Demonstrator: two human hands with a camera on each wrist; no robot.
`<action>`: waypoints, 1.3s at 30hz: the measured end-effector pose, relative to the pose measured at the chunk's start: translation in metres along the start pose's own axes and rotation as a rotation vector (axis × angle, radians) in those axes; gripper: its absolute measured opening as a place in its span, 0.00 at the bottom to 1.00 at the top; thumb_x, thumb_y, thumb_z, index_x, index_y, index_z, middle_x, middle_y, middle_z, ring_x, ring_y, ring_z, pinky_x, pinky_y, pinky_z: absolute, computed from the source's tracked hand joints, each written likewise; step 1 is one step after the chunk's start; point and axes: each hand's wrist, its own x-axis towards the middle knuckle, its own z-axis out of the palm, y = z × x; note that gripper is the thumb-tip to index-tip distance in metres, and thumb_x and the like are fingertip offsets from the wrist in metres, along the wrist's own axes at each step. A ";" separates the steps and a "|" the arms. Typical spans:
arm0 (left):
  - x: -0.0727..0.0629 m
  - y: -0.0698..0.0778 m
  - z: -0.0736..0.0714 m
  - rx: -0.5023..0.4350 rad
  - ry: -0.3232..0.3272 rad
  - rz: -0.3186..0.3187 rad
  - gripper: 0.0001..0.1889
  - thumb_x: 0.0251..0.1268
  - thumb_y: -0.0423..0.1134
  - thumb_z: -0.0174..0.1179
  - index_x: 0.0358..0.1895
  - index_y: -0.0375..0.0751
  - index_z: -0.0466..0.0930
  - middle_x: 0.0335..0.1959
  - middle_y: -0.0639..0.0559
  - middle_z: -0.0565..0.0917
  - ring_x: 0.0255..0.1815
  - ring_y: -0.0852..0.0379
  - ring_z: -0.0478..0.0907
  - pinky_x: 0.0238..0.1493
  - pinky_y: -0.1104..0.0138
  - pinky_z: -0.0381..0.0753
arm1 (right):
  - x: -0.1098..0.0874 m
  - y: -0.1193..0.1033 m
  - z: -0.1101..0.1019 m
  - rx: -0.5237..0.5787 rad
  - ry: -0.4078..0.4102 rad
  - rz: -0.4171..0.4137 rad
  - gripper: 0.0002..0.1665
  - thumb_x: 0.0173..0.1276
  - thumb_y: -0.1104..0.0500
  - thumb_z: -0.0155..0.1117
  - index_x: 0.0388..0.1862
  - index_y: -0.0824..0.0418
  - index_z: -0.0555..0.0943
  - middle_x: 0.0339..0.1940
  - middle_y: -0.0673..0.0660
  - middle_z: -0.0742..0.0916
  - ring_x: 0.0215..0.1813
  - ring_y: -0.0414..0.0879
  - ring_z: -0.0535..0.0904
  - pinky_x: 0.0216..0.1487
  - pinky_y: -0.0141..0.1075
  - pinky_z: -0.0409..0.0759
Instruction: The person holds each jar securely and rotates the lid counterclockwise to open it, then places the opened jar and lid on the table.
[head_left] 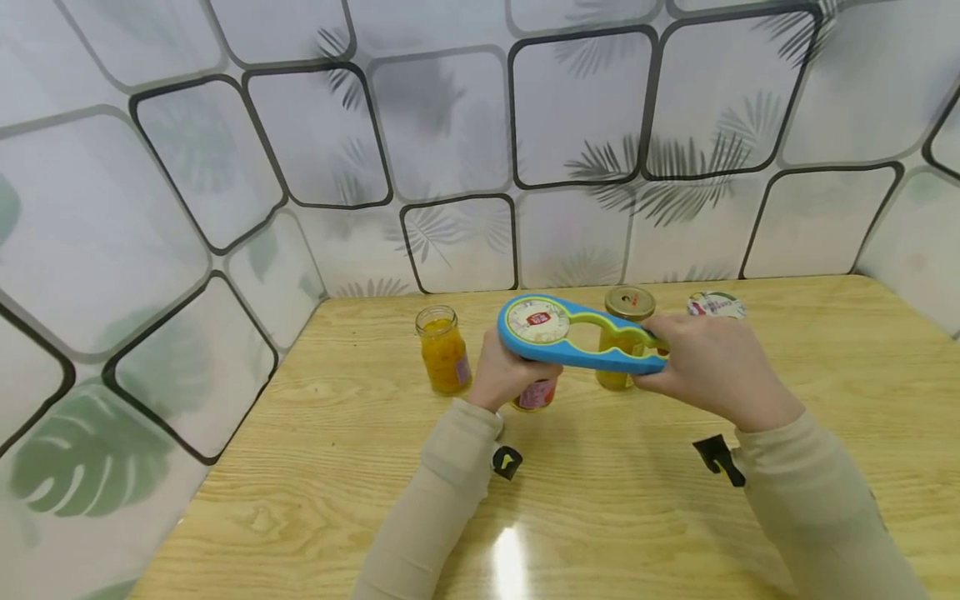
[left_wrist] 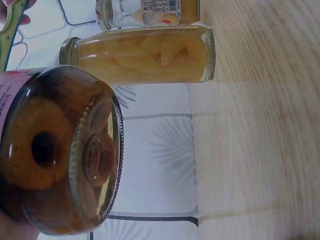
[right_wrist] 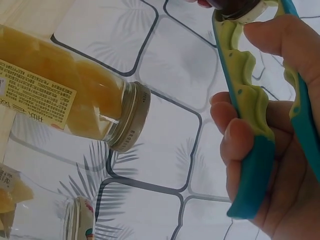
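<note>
Over table: right grip curled round blue opener.

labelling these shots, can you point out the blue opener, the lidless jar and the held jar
Blue opener (head_left: 592, 360), head view, on its lower edge.
Lidless jar (head_left: 445, 354), head view, on its glass side.
Held jar (left_wrist: 60, 157), left wrist view, on its glass side.

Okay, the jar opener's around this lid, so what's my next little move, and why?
Probably turn the blue-and-green jar opener counterclockwise: it encircles the lid, your right hand grips it, and your left hand holds the pink-labelled jar beneath.
</note>
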 end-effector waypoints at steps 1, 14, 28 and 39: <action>0.000 0.000 0.000 -0.002 -0.003 0.001 0.31 0.33 0.25 0.67 0.50 0.34 0.71 0.42 0.43 0.79 0.42 0.56 0.75 0.47 0.67 0.73 | 0.000 0.000 0.000 -0.005 0.005 -0.008 0.22 0.38 0.51 0.72 0.29 0.62 0.77 0.12 0.44 0.68 0.14 0.39 0.60 0.12 0.32 0.57; -0.002 0.004 -0.010 -0.209 -0.219 -0.056 0.37 0.26 0.18 0.67 0.52 0.28 0.67 0.44 0.37 0.76 0.43 0.55 0.73 0.52 0.64 0.69 | -0.002 0.011 0.001 -0.028 0.107 -0.116 0.19 0.32 0.53 0.71 0.26 0.57 0.77 0.10 0.42 0.69 0.12 0.36 0.57 0.10 0.31 0.56; -0.005 0.008 -0.016 -0.348 -0.385 -0.103 0.42 0.20 0.15 0.62 0.54 0.20 0.60 0.43 0.51 0.74 0.43 0.59 0.70 0.54 0.62 0.66 | -0.001 0.019 -0.004 -0.008 0.090 -0.173 0.22 0.31 0.52 0.70 0.31 0.55 0.80 0.16 0.43 0.74 0.14 0.37 0.60 0.12 0.31 0.58; -0.007 0.000 -0.016 -0.339 -0.516 -0.076 0.53 0.20 0.47 0.73 0.55 0.20 0.58 0.44 0.56 0.73 0.44 0.60 0.69 0.55 0.64 0.64 | -0.004 0.026 -0.004 0.031 0.030 -0.206 0.23 0.31 0.53 0.72 0.33 0.54 0.79 0.17 0.39 0.72 0.18 0.34 0.61 0.16 0.30 0.60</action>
